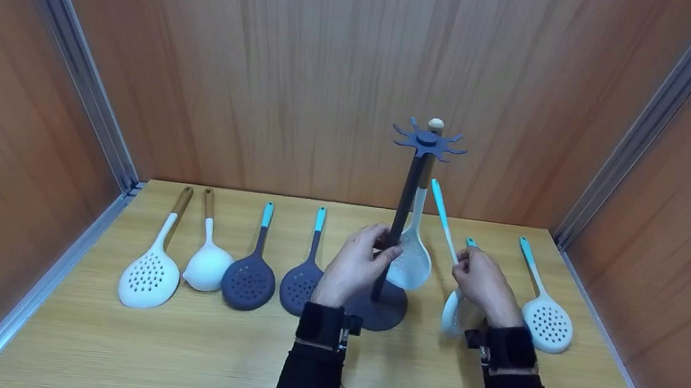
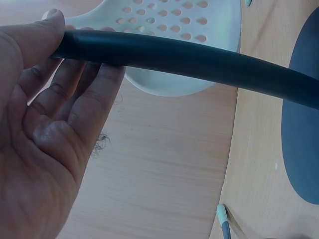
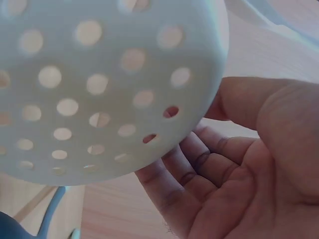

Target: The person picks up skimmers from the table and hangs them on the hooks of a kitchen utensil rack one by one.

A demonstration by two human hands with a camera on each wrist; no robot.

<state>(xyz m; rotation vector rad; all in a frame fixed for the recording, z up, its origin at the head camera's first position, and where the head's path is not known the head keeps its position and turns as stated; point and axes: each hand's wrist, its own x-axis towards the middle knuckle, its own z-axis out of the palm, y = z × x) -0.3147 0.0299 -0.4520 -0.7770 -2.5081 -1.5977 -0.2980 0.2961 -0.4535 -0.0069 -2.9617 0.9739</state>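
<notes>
My left hand [image 1: 358, 262] grips the dark post [image 1: 409, 195] of a utensil rack, thumb on one side and fingers on the other. A round dark base [image 1: 394, 310] carries the post, topped by a ring of curved hooks [image 1: 426, 141]. From the rack hangs a white skimmer [image 1: 412, 263] with a wooden handle; its holed head [image 2: 169, 82] shows behind the post in the left wrist view. Right of the rack, my right hand [image 1: 484, 281] pinches a white skimmer with a turquoise handle [image 1: 444, 215], tilted, its perforated head [image 3: 114, 94] large in the right wrist view.
Left of the rack lie a white skimmer [image 1: 149, 279] and a white ladle [image 1: 208, 267], both wooden-handled, and two dark skimmers [image 1: 249, 282] with turquoise handles. Another turquoise-handled white skimmer [image 1: 547, 323] lies at right. A turquoise handle tip [image 1: 471, 241] shows behind my right hand. Wooden walls [image 1: 333, 75] enclose the table.
</notes>
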